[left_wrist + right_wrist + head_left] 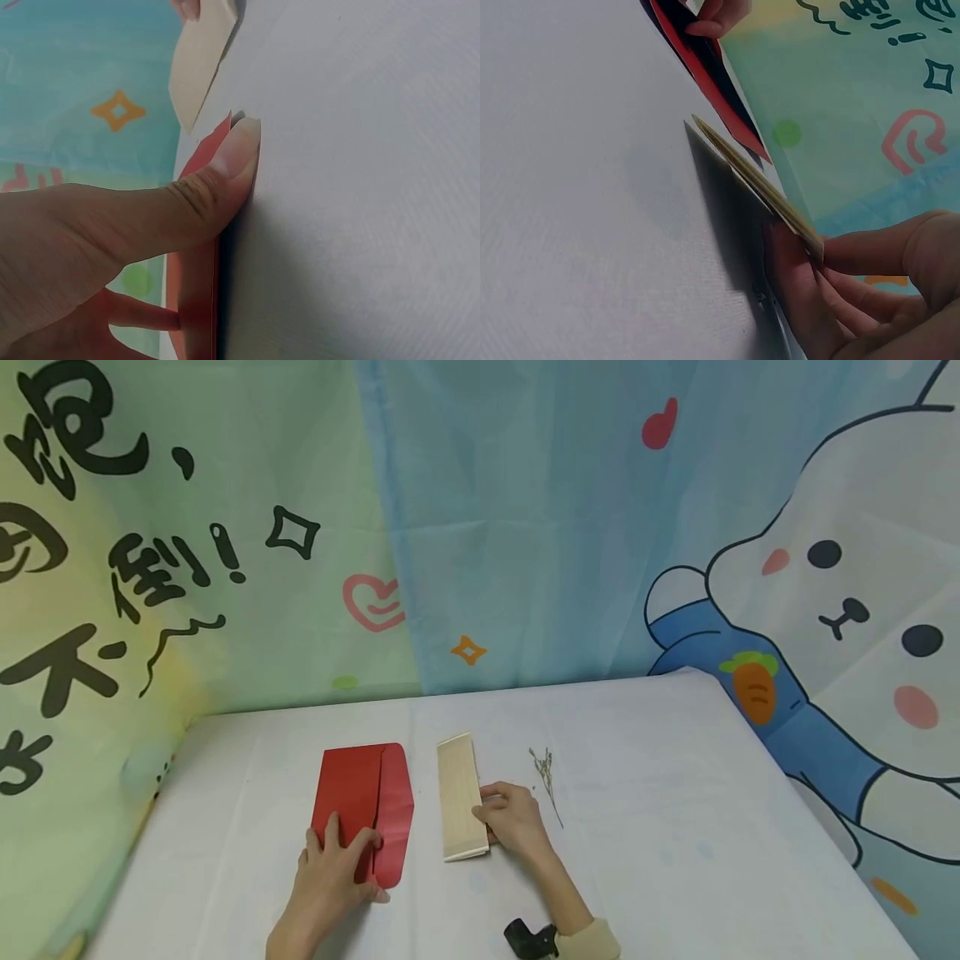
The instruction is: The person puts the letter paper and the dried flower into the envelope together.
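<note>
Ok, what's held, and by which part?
Right hand: card, pinched at its right long edge, toward the near end. Left hand: touching the envelope; can't tell if it's a grip.

right fingers (866, 251): pinching beige sheet (765, 189) | red envelope (720, 88): beyond | white tablecloth (592, 187): below
</note>
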{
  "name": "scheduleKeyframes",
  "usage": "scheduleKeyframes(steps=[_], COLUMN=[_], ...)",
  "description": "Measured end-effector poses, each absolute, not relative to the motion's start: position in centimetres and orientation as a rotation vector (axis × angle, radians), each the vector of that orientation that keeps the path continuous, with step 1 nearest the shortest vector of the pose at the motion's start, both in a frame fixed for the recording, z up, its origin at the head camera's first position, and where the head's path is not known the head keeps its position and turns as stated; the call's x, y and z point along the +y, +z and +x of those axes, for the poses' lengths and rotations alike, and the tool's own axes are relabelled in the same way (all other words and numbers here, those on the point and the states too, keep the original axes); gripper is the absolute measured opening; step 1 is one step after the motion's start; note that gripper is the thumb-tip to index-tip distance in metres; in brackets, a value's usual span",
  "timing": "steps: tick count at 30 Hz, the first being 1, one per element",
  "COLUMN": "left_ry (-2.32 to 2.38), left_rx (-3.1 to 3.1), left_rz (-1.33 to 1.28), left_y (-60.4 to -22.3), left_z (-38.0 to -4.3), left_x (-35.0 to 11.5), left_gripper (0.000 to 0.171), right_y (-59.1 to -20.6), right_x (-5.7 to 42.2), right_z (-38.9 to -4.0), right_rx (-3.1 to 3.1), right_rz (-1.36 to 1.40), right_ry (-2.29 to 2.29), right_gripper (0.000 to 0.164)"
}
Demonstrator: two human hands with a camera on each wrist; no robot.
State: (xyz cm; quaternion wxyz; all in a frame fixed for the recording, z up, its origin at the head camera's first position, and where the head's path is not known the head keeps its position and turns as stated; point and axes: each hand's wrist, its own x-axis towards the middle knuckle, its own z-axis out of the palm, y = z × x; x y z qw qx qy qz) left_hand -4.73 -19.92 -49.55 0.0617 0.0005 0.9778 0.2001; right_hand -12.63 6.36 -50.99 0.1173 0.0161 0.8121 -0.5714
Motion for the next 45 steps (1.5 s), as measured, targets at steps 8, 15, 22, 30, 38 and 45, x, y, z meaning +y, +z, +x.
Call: scheduleKeyframes(steps=[8, 15, 22, 30, 38, 45], left_ry=[0.584, 0.562, 0.549, 0.516, 0.499, 0.471], left_rx=[2.931, 2.929, 2.914, 2.896, 2.904, 2.916], left_rz=[-0.043, -0.06, -0.049, -0.065, -0.051, -0.067], left_y=[-49.7, -49.8, -49.9, -49.9, -50.2, -50.1], left_z=[-4.9, -5.0, -5.0, -5.0, -4.9, -4.8], left_x=[-19.7, -19.6, -19.3, -19.2, -19.3, -19.2], left_gripper=[0.064, 0.065, 0.065, 0.067, 0.068, 0.069], right_y=[-51.3, -51.3, -51.1, -50.8, -50.7, -50.7], right_x=[5.8, 5.4, 5.2, 4.9, 4.9, 4.7], right_z=[-12.4, -12.2, -11.6, -11.4, -11.2, -11.3], right_rx=[2.153, 2.004, 2.003, 1.982, 1.953, 1.945], right_rz=[0.079, 0.03, -0.015, -0.023, -0.054, -0.077], right_ry=[-1.835, -1.925, -1.932, -1.931, -1.944, -1.958], right_gripper=[0.034, 0.038, 0.039, 0.037, 0.039, 0.038])
